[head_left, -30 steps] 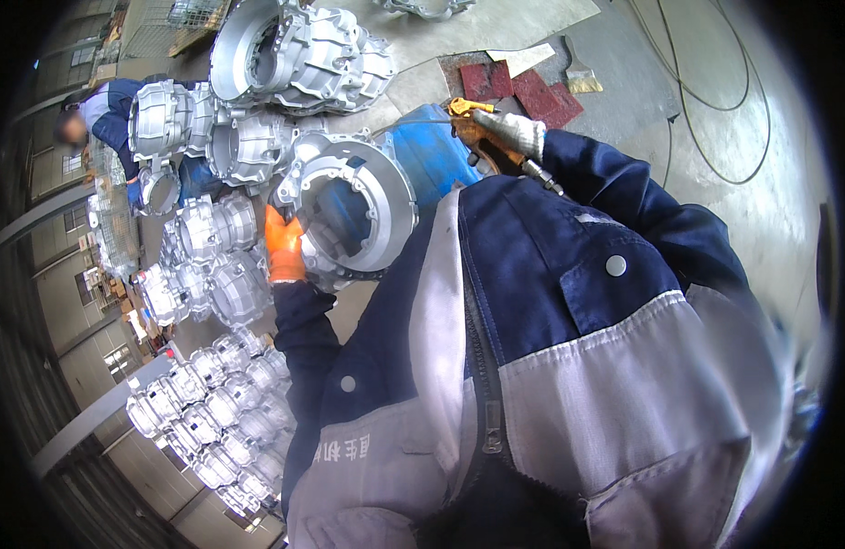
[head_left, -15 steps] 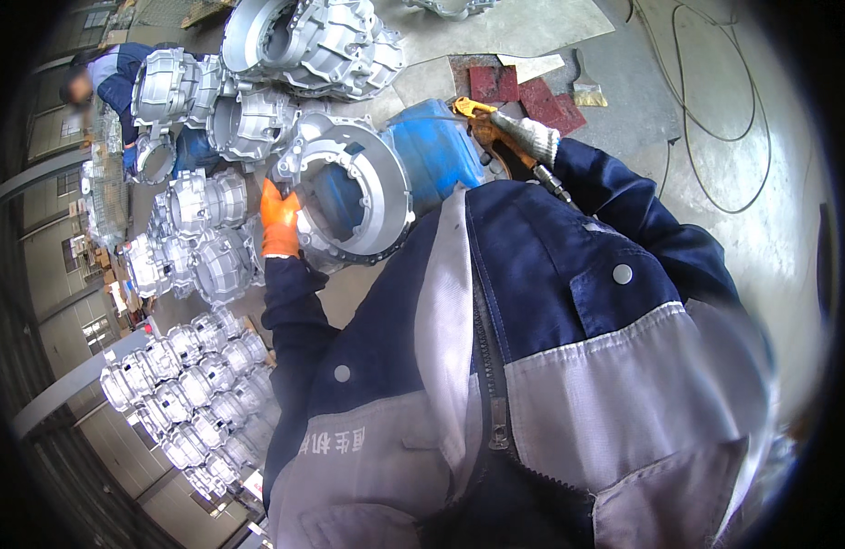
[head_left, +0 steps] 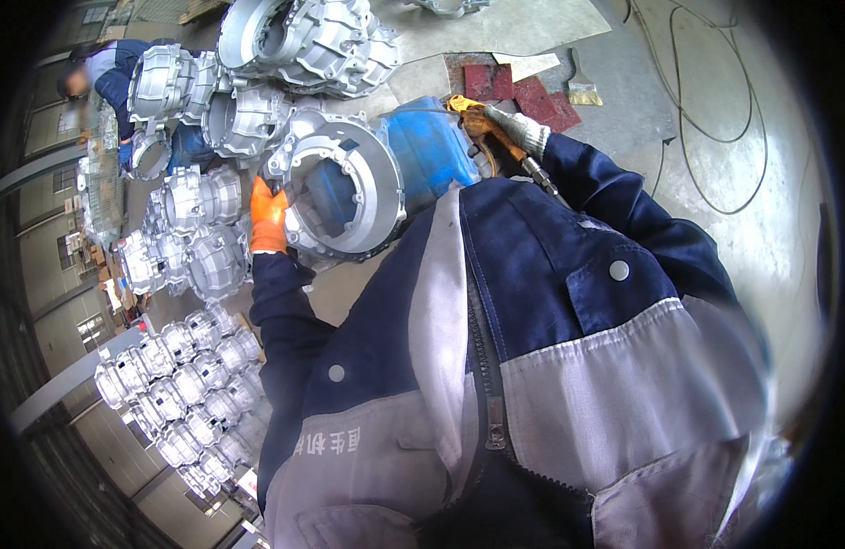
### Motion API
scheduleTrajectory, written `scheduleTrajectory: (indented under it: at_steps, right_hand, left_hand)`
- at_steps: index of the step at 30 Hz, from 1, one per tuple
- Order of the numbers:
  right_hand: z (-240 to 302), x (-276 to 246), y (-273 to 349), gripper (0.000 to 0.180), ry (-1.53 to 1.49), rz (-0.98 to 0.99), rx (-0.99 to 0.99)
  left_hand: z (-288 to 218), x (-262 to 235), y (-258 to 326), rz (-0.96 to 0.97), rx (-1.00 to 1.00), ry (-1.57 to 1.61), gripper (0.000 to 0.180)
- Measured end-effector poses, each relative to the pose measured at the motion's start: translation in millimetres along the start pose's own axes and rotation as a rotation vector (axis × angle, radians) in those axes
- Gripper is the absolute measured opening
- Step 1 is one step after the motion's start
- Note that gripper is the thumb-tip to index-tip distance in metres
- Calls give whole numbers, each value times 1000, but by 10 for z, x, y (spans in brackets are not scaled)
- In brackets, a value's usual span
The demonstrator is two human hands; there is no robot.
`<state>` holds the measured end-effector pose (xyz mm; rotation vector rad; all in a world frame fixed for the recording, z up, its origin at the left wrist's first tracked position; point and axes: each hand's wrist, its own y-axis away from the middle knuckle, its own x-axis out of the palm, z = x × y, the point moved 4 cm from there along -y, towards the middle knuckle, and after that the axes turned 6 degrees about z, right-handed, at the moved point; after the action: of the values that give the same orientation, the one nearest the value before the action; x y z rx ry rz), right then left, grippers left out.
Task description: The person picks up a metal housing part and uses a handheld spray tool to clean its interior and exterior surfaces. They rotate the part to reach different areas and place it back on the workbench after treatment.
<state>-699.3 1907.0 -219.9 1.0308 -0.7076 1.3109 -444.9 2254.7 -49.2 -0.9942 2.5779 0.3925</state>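
Head view: left hand, orange-gloved, is clamped on the rim of a big silver cast housing propped on a blue drum; right hand, just beyond the drum, is closed around a yellow-and-black power tool. Looks like steadying before working the casting; next move would need the tool brought across to the rim. Housing is dull grey, ribbed, round-mouthed, with similar castings stacked beside the left hand.

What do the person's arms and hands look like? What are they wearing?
Both arms wear dark navy jacket sleeves; the jacket has grey panels and round snap buttons. The left hand wears a bright orange glove. The right hand wears a pale grey knitted glove.
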Motion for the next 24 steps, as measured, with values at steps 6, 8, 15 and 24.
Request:
scheduleTrajectory:
  at_steps: [6, 8, 15, 24]
  right_hand:
    - [177, 291, 131, 37, 162, -144, 56]
    - [259, 379, 228, 37, 280, -291, 102]
    - [341, 522, 307, 40, 313, -283, 148]
    - [138, 72, 224, 45, 195, -170, 61]
  left_hand:
    - [64, -52, -41, 3, -17, -71, 61]
    - [91, -62, -45, -7, -31, -112, 61]
    - [99, -52, -54, 22, 0, -60, 63]
    - [74, -43, -47, 0, 6, -66, 62]
